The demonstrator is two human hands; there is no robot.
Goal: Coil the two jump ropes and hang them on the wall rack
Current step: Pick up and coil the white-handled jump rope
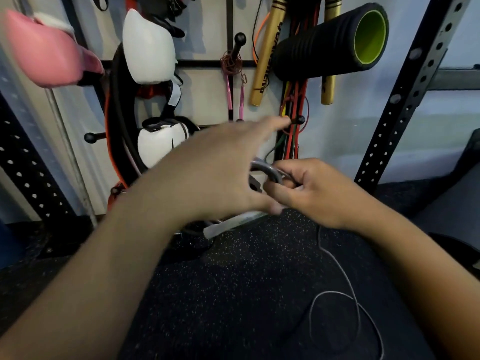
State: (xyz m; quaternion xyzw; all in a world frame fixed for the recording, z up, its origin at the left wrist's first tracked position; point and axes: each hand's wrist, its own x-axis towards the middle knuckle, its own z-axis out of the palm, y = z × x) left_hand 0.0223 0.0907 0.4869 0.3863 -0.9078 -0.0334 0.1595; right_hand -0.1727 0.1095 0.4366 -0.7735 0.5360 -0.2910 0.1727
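Note:
A coiled red jump rope with pink handles (232,64) hangs from a black peg on the wall rack (207,64). My right hand (315,194) grips the grey jump rope (345,287) at its coiled grey end, in front of the rack's lower part. The loose cable trails down from that hand and loops over the dark floor. My left hand (220,167), blurred, is stretched forward with straight fingers toward a black peg (298,120) low on the rack, and it holds nothing that I can see.
Boxing gloves, pink (46,51) and white (148,48), hang at the left of the rack. A black foam roller (335,38), gold bats and resistance bands hang at the right. Perforated black steel uprights (405,97) flank the wall. A pale bar (231,224) lies on the speckled floor.

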